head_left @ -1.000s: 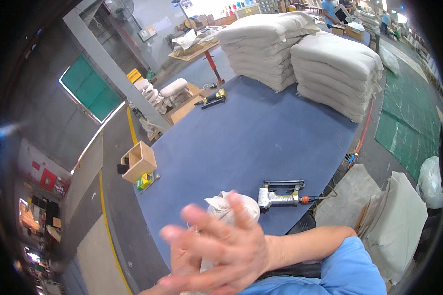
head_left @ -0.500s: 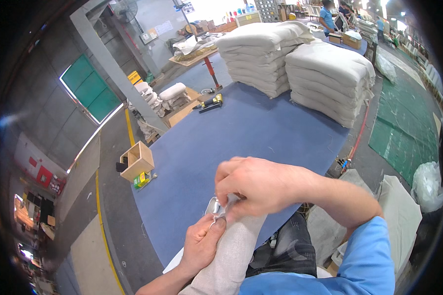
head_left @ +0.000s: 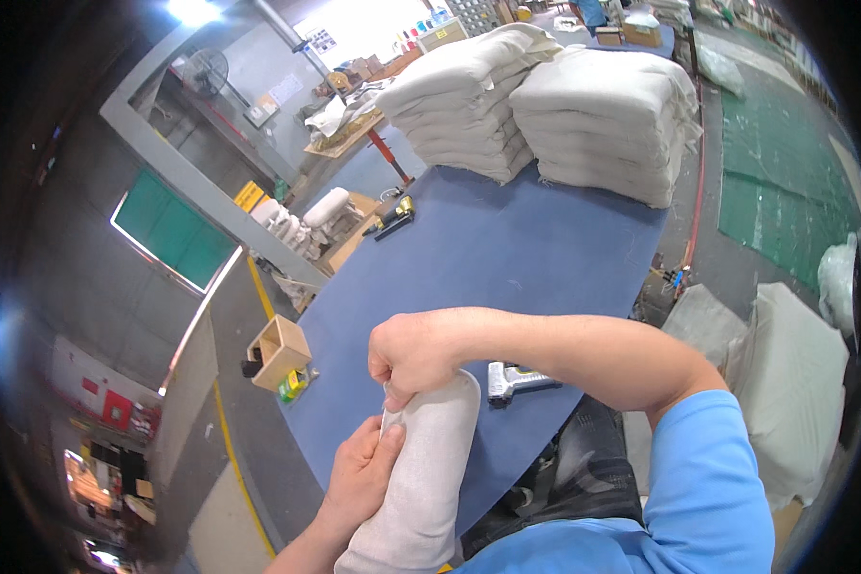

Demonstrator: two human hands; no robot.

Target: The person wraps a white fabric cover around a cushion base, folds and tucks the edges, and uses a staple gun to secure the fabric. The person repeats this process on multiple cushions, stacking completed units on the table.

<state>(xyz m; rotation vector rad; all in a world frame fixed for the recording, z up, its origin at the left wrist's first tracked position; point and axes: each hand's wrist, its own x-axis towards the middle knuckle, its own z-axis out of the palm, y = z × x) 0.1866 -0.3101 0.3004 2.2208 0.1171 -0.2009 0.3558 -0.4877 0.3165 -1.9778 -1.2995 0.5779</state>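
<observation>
A long, cream fabric-covered padded piece [head_left: 430, 450] with a rounded far end stands out from my body over the blue-topped table. My left hand [head_left: 364, 464] is closed on its left edge, thumb pressed on the fabric. At the upper left of its far end, my right hand [head_left: 416, 354] is closed with curled fingers, gripping the fabric edge; the fingertips are partly hidden. My right forearm crosses above the table. Just right of the padded piece lies a silver-grey staple gun [head_left: 512, 381], partly covered by that forearm.
Two stacks of cream cushions [head_left: 603, 124] stand at the table's [head_left: 469, 258] far end. At its left edge are a wooden box [head_left: 282, 349] and a small yellow-green carton [head_left: 295, 385]. Beyond lies a yellow-black power tool [head_left: 392, 218]. Covered cream pieces [head_left: 784, 383] stand at the right.
The white crumpled material between my fingers no longer shows. My right hand has moved left, now closed on the fabric edge. The staple gun has come into view as my head turned.
</observation>
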